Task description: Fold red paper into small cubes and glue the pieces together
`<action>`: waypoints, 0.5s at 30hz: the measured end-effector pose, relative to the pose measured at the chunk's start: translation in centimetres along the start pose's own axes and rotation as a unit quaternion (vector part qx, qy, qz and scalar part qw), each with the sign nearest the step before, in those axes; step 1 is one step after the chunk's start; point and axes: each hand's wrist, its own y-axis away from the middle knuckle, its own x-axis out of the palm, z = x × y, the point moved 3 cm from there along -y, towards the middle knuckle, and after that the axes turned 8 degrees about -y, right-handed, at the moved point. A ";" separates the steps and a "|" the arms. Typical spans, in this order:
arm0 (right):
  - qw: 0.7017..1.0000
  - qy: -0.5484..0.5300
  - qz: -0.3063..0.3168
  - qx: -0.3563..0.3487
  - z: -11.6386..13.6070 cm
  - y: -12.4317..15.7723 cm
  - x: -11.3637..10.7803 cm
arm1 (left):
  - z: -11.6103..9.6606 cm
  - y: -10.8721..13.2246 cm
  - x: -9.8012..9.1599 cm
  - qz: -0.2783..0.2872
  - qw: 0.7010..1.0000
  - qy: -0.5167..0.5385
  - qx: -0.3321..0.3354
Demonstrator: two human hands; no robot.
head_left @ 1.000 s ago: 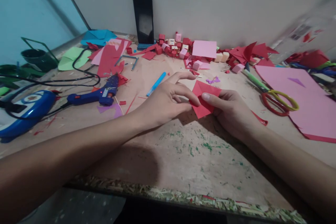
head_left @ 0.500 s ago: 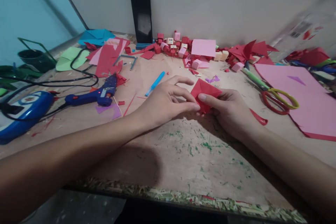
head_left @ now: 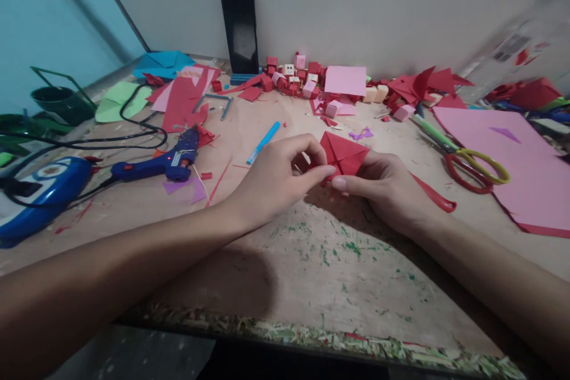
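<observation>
Between my hands is a small folded red paper, its creases meeting near the middle. My left hand pinches its left corner between thumb and curled fingers. On the other side, my right hand grips the lower right edge, the thumb lying along the front and the fingers behind, partly hidden. Both thumb tips are close together at the lower edge. Just beyond my left hand lies a blue pen. A red-handled tool sticks out from behind my right hand.
Scissors rest by pink paper sheets on the right. A blue glue gun with its black cable lies left. Along the wall stand a phone, small paper cubes and red paper pieces.
My left fingers have closed onto the paper's left corner. The paper has shifted slightly left and turned, and my right thumb has slid down to its lower edge.
</observation>
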 end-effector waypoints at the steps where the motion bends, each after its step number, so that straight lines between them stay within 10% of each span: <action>1: 1.000 0.005 -0.001 0.000 0.0 0.0 0.0 | 0.1 0.0 0.0 0.004 1.000 0.006 -0.004; 8: 0.997 0.074 0.016 0.034 0.5 0.3 0.5 | -0.3 -0.6 -1.7 -0.088 0.995 -0.025 0.028; 15: 0.991 0.061 0.063 0.102 0.6 0.4 0.5 | 0.1 -1.0 -0.6 0.096 0.994 0.011 -0.049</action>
